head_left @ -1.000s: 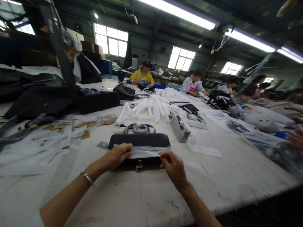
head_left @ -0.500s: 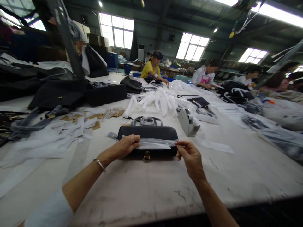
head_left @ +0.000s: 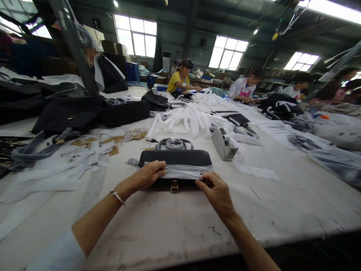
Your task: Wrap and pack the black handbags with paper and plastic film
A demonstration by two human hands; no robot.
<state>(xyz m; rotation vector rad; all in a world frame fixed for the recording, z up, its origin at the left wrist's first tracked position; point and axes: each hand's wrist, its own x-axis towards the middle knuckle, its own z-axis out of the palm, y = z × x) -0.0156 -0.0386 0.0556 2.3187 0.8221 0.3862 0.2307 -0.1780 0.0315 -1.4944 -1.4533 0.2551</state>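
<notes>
A black handbag (head_left: 175, 157) lies on the table in front of me, its gold clasp (head_left: 174, 185) facing my side. Across its front runs a strip of thin translucent white wrapping (head_left: 180, 171). My left hand (head_left: 152, 174) is closed on the strip left of the middle, fingers curled over it. At the strip's lower right edge, my right hand (head_left: 216, 190) pinches the wrapping between thumb and fingers. Behind the bag rests its wrapped grey handle (head_left: 175, 143), in a coil. The palms' undersides are hidden.
A grey tape dispenser (head_left: 224, 145) stands right of the bag. Beyond it lies a heap of white foam strips (head_left: 186, 120). Black bags (head_left: 67, 113) and paper scraps (head_left: 93, 150) cover the left side. Several co-workers sit across the table, one in a yellow top (head_left: 177, 81).
My right hand has moved left and slightly down, from the bag's right end to the strip's lower right edge. My left hand keeps its hold. The co-worker in yellow has shifted their arms.
</notes>
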